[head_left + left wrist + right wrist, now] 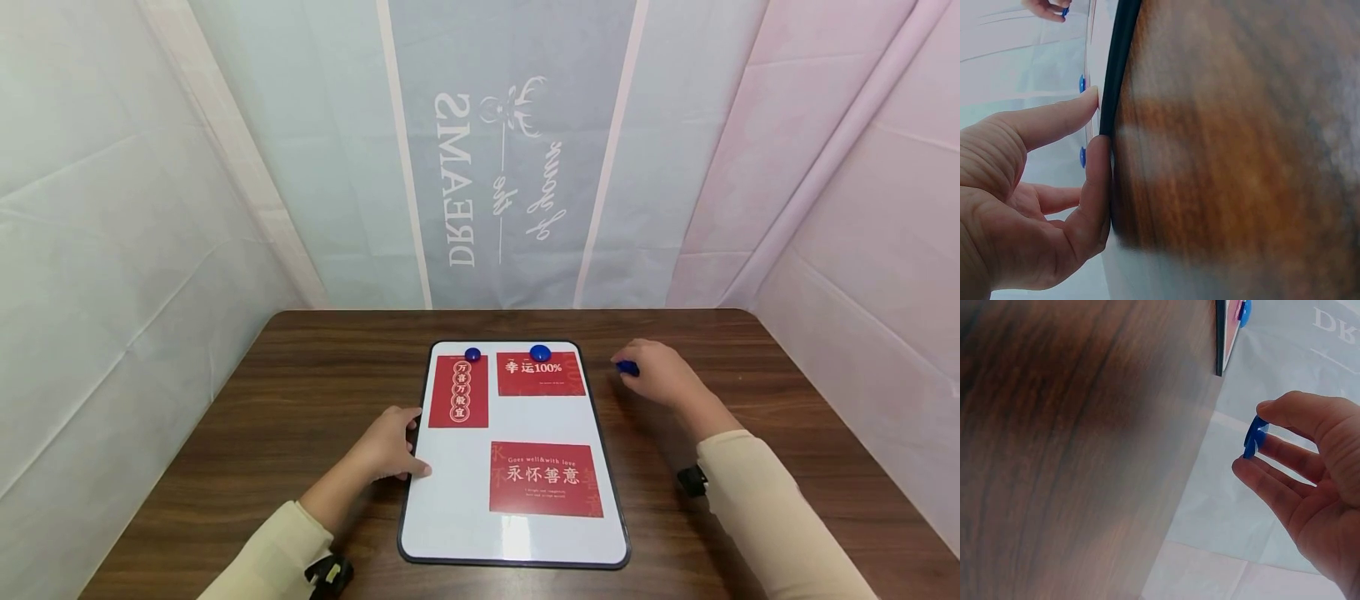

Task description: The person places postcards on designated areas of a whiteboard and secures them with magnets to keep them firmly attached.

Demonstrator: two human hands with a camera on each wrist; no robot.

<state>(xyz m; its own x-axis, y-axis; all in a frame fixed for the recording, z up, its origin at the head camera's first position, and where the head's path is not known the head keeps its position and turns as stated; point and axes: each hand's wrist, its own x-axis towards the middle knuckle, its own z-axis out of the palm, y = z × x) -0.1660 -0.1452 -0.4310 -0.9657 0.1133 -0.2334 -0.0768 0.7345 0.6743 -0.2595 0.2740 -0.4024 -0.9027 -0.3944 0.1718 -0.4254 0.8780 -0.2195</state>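
A whiteboard (457, 500) with a dark frame lies on the table. My left hand (386, 446) grips its left edge, the thumb over the white face and the fingers against the frame (1114, 87). Off the board's right side, my right hand (660, 373) pinches a blue magnet (1254, 437) between thumb and fingertips, above the table. Three red cards are on the board: a vertical card (441, 400) at upper left, a horizontal card (540, 385) at upper right and a larger card (546, 503) lower right. Round blue magnets (472, 354) sit at the top edges of the upper two.
The brown wooden table (300, 400) extends on both sides of the board. Pale cloth walls (345, 167) surround it at the back, left and right, with mirrored lettering on the back one. Dark straps (328, 575) are at both wrists.
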